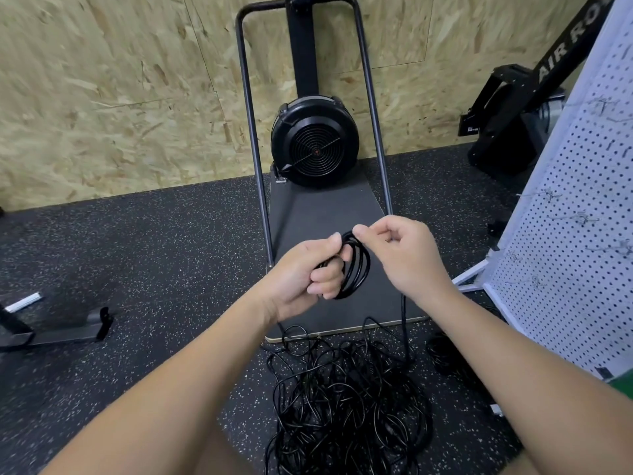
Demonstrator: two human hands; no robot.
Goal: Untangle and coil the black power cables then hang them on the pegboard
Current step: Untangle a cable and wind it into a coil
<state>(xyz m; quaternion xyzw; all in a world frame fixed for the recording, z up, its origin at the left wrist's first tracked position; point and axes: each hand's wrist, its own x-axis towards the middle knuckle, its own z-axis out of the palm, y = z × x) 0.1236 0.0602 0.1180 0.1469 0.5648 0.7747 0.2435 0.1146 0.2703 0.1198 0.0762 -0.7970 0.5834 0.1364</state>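
Two hands wind a black cable into a coil above a speckled floor.

The left hand [310, 269] grips the small glossy coil [356, 265], fingers curled round its loops; the right hand [399, 248] pinches its top. A tangled cable heap [346, 399] lies below, near the white pegboard [579, 207].

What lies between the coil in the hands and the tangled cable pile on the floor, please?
In the head view, cable strands hang from the coil to the pile, crossing the machine's dark base plate.
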